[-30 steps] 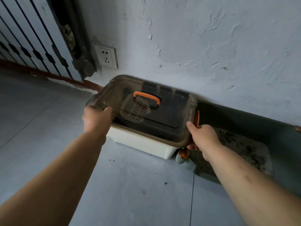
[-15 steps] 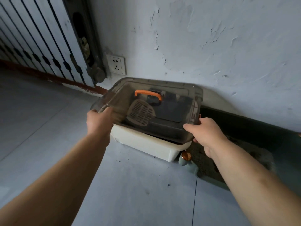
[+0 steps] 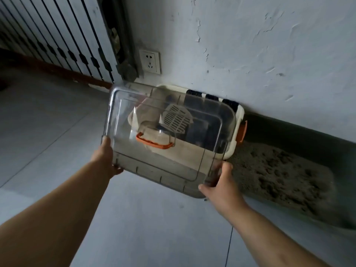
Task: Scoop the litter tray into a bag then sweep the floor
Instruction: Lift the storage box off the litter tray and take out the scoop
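Observation:
A clear plastic lid (image 3: 154, 166) with an orange handle (image 3: 154, 144) is lifted off a cream box (image 3: 234, 149) that stands against the wall. My left hand (image 3: 105, 158) grips the lid's left edge and my right hand (image 3: 217, 185) grips its near right corner. Through the lid I see a slotted grey scoop (image 3: 177, 120) and dark items inside the box. To the right lies a dark litter tray (image 3: 289, 130) filled with clumped brown litter (image 3: 279, 178).
A white wall socket (image 3: 149, 61) sits above the box. A barred black-and-white railing (image 3: 57, 35) and a dark post (image 3: 123, 45) stand at the back left. An orange latch (image 3: 241, 132) hangs on the box's right side. Grey tiled floor (image 3: 154, 228) lies in front.
The lid has come up off the box and been drawn toward me and to the left, held in both hands. The view has shifted closer, showing more litter at the right.

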Action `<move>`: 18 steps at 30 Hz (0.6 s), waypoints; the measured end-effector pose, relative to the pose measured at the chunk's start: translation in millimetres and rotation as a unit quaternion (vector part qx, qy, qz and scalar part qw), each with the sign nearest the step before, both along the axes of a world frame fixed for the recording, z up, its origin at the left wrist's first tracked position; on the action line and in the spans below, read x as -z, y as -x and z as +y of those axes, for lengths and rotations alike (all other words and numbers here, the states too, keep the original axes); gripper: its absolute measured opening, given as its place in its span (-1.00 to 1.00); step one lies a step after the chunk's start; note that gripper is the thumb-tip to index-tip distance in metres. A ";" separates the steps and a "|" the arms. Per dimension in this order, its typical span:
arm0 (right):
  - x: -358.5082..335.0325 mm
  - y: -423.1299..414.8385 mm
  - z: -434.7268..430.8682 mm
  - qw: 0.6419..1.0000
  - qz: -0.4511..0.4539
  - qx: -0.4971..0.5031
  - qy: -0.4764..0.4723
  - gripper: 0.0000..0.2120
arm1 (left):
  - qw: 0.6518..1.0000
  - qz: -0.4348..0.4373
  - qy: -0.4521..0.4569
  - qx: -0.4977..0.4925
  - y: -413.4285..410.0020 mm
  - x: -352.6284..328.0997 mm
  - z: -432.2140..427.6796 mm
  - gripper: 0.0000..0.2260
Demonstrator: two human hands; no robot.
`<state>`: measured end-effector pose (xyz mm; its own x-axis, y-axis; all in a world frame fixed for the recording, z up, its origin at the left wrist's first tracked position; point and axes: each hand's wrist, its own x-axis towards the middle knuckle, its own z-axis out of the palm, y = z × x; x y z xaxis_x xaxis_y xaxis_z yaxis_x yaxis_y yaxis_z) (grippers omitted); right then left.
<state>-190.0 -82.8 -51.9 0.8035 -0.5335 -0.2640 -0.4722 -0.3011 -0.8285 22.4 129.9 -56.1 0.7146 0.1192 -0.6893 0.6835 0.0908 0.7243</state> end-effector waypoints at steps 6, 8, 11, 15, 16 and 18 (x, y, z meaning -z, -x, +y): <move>51.4 14.0 4.3 0.994 0.108 0.016 -0.011 -0.55 | 0.996 0.079 -0.018 0.028 -1.0 22.6 20.3 -0.40; 63.2 16.7 4.6 0.989 0.143 0.035 -0.016 -0.63 | 0.996 0.087 -0.016 0.029 -2.1 26.6 22.0 -0.29; 73.7 17.9 2.1 0.980 0.181 0.067 -0.040 -0.66 | 0.995 0.090 -0.008 0.043 -7.1 30.9 17.2 -0.26; 78.5 15.6 0.9 0.972 0.231 0.044 -0.004 -0.70 | 0.992 0.045 -0.017 0.117 -11.3 31.3 6.3 -0.52; 77.3 13.2 -0.2 0.971 0.234 0.041 0.004 -0.69 | 0.991 0.030 -0.030 0.127 -12.5 28.9 2.6 -0.53; 70.1 7.8 -2.1 0.975 0.216 0.050 0.018 -0.67 | 0.989 -0.007 -0.058 0.135 -15.9 24.4 -5.0 -0.56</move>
